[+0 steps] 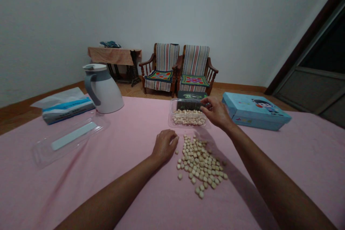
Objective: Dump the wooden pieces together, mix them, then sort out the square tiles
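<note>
Beige pieces (199, 164) lie just beside the left fingers (173, 145).

Glossy clear plastic container (188, 127), smooth matt pieces (201, 161), creased matt cloth (129, 129), smooth plastic-looking jug (109, 95), wooden chairs (174, 77)

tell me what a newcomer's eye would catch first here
Probably the loose spread of pale, rounded seed-like pieces on the pink cloth, just right of the left hand. Next, the clear plastic container beyond them, holding similar pieces, with the right hand at its right end. The blue cartoon-printed box at the right also stands out.
</note>
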